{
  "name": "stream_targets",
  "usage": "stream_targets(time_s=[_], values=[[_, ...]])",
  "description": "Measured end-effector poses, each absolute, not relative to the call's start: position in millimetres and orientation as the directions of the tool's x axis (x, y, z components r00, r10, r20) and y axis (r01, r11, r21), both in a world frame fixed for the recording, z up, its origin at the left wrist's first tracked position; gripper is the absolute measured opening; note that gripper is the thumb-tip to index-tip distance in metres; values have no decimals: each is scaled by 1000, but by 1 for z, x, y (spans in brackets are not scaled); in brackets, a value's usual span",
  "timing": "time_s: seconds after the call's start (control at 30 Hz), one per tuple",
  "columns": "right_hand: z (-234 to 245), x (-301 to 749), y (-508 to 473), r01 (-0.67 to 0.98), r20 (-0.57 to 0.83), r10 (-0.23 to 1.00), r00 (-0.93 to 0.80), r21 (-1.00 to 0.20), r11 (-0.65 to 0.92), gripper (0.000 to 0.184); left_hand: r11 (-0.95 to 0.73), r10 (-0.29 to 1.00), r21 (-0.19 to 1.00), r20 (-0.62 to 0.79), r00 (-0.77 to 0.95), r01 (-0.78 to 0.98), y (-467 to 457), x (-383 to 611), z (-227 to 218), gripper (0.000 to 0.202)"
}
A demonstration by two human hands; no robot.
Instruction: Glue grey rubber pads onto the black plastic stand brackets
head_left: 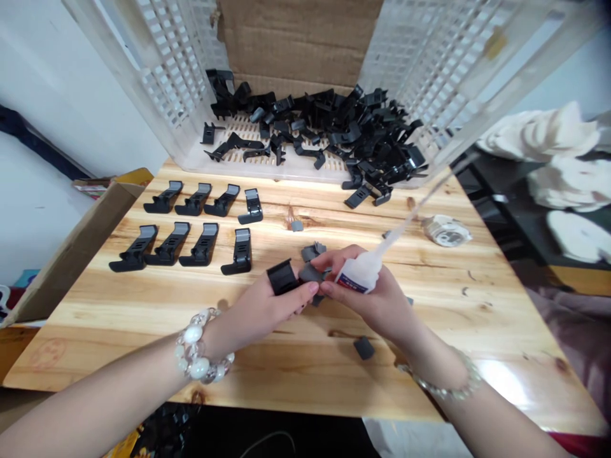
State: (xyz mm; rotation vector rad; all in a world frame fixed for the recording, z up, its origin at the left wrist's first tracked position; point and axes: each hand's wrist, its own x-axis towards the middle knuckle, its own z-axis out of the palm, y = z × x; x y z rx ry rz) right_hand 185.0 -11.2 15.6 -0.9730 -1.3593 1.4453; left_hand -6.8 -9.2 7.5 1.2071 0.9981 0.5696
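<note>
Holding clip (282, 277), glue bottle (359, 273); nozzle slanting away-right.

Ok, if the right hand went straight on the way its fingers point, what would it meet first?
Probably the small gray pad at its fingertips, then the black clip held in the left hand. The right hand, also gripping the glue bottle, looks almost touching them, though depth is unclear.

Wooden table (143, 331): eight black clips (169, 245) lie flat in two rows of four, left of centre. At the far edge, a white slatted crate (162, 83) holds a loose heap of black parts (363, 137), with cardboard (296, 38) behind it. Tape roll (447, 230) at right. One loose grey pad (365, 347) lies nearer the front edge.
</note>
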Motion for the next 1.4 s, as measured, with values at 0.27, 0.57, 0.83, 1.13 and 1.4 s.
stream_targets(time_s=[0.27,0.57,0.83,1.13,1.4], values=[[10,191,-1,-64,-41,916,-399,-995,-72,14,588,620,806,-395,678,-69,-6,-6,15,23],[7,185,-1,-39,-85,991,-101,-995,-90,19,687,454,718,-306,837,-110,-1,-10,18,35],[8,185,-3,-252,-90,981,-172,-958,-133,17,649,556,735,-285,781,-194,-4,-7,13,24],[9,181,-7,-256,-149,952,-266,-942,-219,19,463,664,886,-323,674,-32,-6,-9,11,17],[14,172,-13,-200,-173,925,-338,-947,-250,19,338,673,919,-385,631,200,-8,-9,9,32]])
